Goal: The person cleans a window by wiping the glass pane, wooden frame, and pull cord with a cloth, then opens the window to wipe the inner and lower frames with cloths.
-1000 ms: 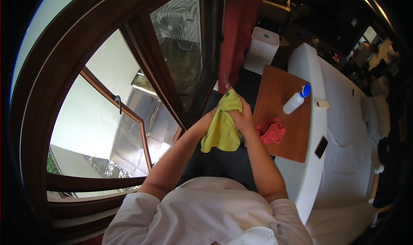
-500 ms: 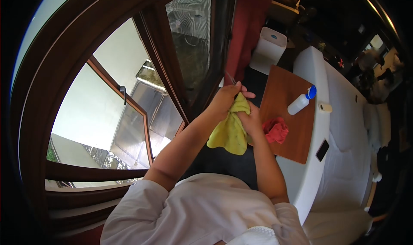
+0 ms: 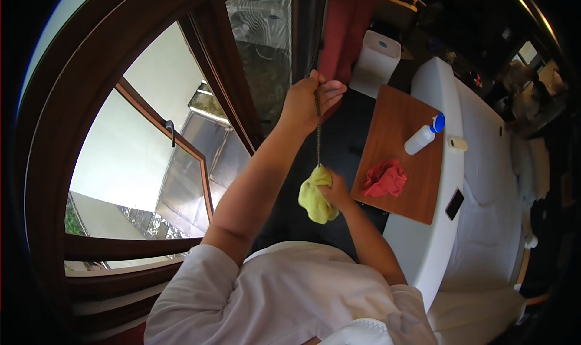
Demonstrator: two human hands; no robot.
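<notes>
A thin beaded chain [image 3: 319,140] runs straight between my two hands, beside the dark window frame. At its upper end, my left hand [image 3: 307,104] has the chain at the thumb, with the other fingers stretched out to the right. Lower down, my right hand [image 3: 338,190] is closed on a bunched yellow cloth [image 3: 315,201]. The chain runs into the top of this cloth, and its part inside the cloth is hidden.
To the right, a wooden board [image 3: 396,127] carries a crumpled red cloth [image 3: 385,178] and a white bottle [image 3: 420,140] with a blue top. A phone [image 3: 454,204] lies on a white ledge. The open window [image 3: 158,118] stands left, and a white bin [image 3: 375,63] beyond a red curtain [image 3: 346,36].
My right hand has come down towards me with the yellow cloth, away from my left hand. My left hand has risen slightly, and a length of chain now shows between them.
</notes>
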